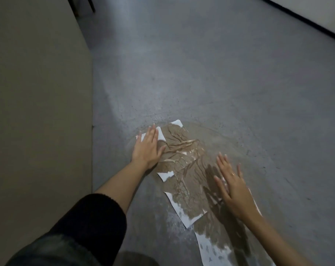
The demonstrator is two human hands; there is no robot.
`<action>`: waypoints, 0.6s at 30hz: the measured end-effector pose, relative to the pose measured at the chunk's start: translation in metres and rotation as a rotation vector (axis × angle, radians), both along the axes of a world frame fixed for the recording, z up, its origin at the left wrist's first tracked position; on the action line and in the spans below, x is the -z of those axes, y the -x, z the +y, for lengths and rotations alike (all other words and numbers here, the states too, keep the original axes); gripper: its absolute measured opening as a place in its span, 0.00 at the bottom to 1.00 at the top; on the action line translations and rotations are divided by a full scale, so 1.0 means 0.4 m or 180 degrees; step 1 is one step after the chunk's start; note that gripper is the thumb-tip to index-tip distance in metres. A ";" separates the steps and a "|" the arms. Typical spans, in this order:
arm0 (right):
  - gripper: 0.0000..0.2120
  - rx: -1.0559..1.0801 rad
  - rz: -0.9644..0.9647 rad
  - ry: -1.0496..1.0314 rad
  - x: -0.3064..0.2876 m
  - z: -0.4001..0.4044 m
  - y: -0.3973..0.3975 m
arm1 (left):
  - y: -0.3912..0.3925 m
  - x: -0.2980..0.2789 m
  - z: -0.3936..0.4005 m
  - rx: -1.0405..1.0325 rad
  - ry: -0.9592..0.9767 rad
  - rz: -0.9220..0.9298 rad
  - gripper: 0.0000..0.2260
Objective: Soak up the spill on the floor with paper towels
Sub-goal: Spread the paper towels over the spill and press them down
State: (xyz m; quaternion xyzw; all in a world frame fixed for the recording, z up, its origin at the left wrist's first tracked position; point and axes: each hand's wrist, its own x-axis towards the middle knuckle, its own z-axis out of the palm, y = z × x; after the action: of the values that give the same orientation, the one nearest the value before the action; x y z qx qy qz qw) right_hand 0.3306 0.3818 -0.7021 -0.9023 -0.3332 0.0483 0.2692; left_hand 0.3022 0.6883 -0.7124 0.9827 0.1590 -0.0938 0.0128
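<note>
No writing or label can be read anywhere. In the head view, several white paper towels lie overlapping on the grey speckled floor, soaked brown and wrinkled through the middle, with dry white corners at the edges. They cover a brownish spill that spreads beyond them. The left hand presses flat, fingers extended, on the far towel. The right hand, open with fingers spread, is over the nearer towels, blurred.

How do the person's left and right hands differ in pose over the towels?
The left hand lies flat on the far paper towels, fingers together; the right hand sits nearer, fingers spread, blurred, contact unclear. A ring shows only on the right. Both are open, palm down.
</note>
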 end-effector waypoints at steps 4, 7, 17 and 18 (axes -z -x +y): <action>0.28 0.0321 0.0100 -0.0162 0.018 -0.123 0.098 | -0.021 0.014 -0.007 0.0168 0.0091 0.0156 0.32; 0.29 0.0430 0.0159 -0.0129 0.039 -0.192 0.138 | -0.011 0.031 -0.025 0.0279 -0.0019 -0.0022 0.32; 0.29 0.0606 0.0237 -0.0104 0.034 -0.217 0.177 | -0.020 0.027 -0.024 0.0006 0.0233 0.0062 0.34; 0.30 0.0599 0.0231 -0.0052 0.036 -0.212 0.174 | -0.020 0.025 -0.021 0.0006 0.0297 0.0129 0.33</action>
State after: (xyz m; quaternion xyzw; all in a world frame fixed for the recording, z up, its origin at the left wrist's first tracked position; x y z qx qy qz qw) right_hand 0.2608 0.2971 -0.7165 -0.9251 -0.2374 0.0528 0.2918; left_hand 0.3101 0.6798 -0.7225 0.9791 0.1539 -0.1209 0.0553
